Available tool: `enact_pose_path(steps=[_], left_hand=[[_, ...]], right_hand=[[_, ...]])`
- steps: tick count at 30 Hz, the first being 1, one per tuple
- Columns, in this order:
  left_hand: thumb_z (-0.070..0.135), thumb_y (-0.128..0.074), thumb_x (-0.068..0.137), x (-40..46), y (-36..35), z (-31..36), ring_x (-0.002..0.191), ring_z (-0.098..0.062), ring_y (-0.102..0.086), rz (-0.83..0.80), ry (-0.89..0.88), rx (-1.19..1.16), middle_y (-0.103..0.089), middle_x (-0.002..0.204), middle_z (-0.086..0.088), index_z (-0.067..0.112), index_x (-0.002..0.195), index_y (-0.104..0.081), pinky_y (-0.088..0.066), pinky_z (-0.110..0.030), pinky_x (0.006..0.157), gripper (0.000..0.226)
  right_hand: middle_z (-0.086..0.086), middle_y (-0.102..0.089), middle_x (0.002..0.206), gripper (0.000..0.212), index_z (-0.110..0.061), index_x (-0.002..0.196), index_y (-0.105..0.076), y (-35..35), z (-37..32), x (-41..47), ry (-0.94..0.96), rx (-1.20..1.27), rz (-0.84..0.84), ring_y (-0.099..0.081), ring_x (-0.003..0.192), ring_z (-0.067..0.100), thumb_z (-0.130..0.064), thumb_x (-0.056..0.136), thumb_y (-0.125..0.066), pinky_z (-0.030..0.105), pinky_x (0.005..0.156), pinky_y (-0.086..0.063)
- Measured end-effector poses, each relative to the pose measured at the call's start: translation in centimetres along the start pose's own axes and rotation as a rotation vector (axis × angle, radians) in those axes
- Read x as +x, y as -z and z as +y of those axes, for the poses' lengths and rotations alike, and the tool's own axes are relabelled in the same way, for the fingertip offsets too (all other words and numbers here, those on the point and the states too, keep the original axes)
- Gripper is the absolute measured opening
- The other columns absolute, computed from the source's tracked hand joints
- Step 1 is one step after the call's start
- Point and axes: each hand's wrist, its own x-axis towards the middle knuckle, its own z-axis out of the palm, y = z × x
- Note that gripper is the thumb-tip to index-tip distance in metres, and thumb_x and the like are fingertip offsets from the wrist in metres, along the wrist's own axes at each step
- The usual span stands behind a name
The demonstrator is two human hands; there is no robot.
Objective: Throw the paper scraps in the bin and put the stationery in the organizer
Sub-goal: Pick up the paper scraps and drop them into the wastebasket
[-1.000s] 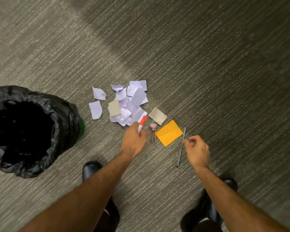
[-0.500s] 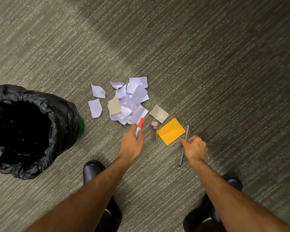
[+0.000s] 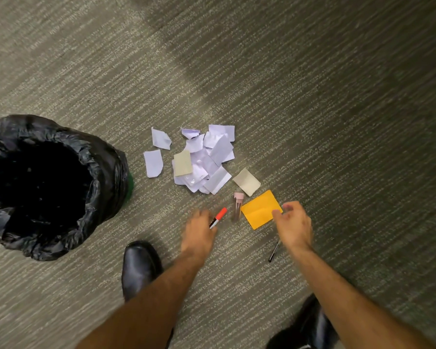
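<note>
The red-capped white marker (image 3: pixel 218 217) is gripped in the left hand (image 3: pixel 199 231). The right hand (image 3: pixel 293 224) is closed around a thin dark pen (image 3: pixel 274 251), thumb and fingers spread toward the orange sticky-note pad (image 3: pixel 259 210). A small pink-capped tube (image 3: pixel 237 205) is left on the grey carpet (image 3: pixel 337 122). The torn white paper scraps (image 3: pixel 202 159) lie untouched beside the black-bagged bin (image 3: pixel 106 172). No organizer is seen. Progress is judged early.

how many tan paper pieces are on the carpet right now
2. One tan paper piece lies on the left of the white scrap pile; the other tan piece lies on the carpet just right of it. More may hide underneath.
</note>
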Motion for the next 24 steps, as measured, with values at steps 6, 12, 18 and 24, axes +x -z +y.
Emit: enact_pose_path(steps=[6,12,18,24], left_hand=[[0.032,-0.069,0.092,1.1,3.8,-0.6,0.085,-0.002,-0.059,0.148,0.038,-0.272,-0.062,0.099,0.009,0.024,0.101,-0.062,-0.051,-0.023,0.075,0.013],[0.021,-0.065,0.094,5.0,10.3,-1.4,0.084,-0.01,-0.059,0.338,-0.002,-0.377,-0.061,0.1,0.001,0.016,0.109,-0.065,-0.053,-0.035,0.079,0.016],[0.029,-0.072,0.087,8.9,12.0,-0.7,0.105,-0.025,-0.054,0.322,0.035,-0.391,-0.056,0.115,-0.006,0.011,0.126,-0.054,-0.046,-0.041,0.092,0.046],[0.044,-0.082,0.075,11.5,10.5,1.2,0.125,-0.033,-0.044,0.179,0.168,-0.345,-0.04,0.139,-0.011,0.017,0.147,-0.035,-0.04,-0.043,0.101,0.091]], right_hand=[[-0.002,-0.066,0.099,0.02,-0.023,0.108,-0.061,-2.2,-6.9,0.2,0.246,0.038,-0.051,-0.055,0.094,0.021,-0.025,0.089,-0.064,0.032,0.07,-0.038],[0.009,-0.039,0.15,0.057,-0.018,0.14,-0.046,-4.6,-16.8,3.7,0.924,-0.448,0.013,-0.04,0.124,0.036,0.003,0.087,-0.054,0.047,0.092,-0.044],[0.013,-0.035,0.148,0.033,-0.017,0.127,-0.054,-6.5,-20.0,6.1,0.951,-0.868,-0.072,-0.031,0.136,0.037,-0.011,0.094,-0.051,0.047,0.095,-0.042],[0.006,-0.059,0.117,0.022,-0.015,0.11,-0.065,-5.6,-19.2,6.6,1.016,-0.765,-0.13,-0.044,0.12,0.03,-0.015,0.092,-0.053,0.043,0.086,-0.045]])
